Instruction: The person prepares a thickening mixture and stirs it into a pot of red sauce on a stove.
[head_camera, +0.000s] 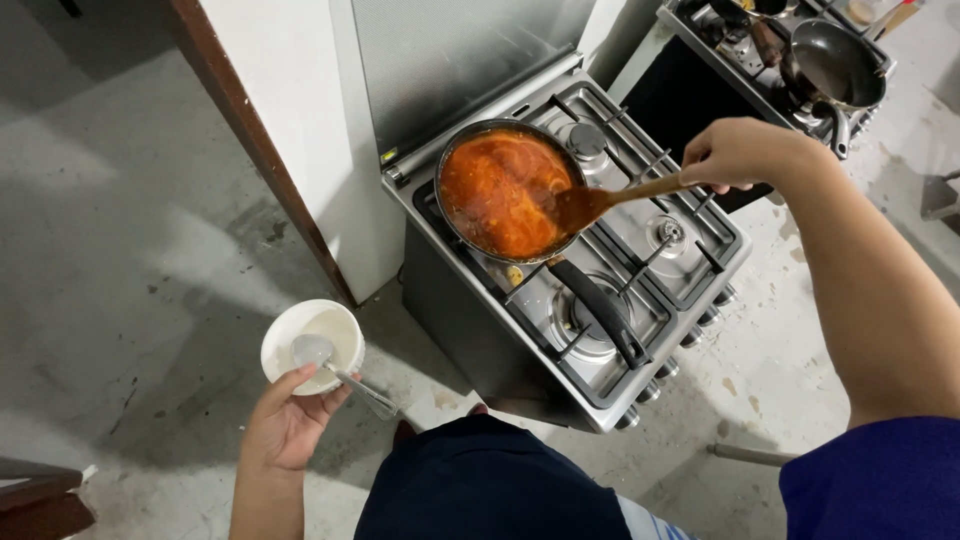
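The right hand (735, 155) grips a wooden spoon (610, 197), its bowl dipped into the red sauce in the pan (500, 190) on the stove (640, 300). At seven o'clock from the pan, the left hand (290, 420) cups a white bowl (312, 345), pinning a metal spoon (340, 370) inside, kept clear of the heat.

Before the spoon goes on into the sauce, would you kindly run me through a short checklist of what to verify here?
1. Right hand grips the wooden spoon firmly at the handle's end: ok.
2. Spoon bowl is over the pan of red sauce, not over the bare stove: ok.
3. Pan sits squarely on its burner, black handle pointing toward the person and within reach: ok.
4. Left hand holds the white bowl level, well clear of the stove: ok.
5. Metal spoon rests in the bowl, pinned by the thumb: ok.
6. Burner flame under the pan: cannot tell, hidden.
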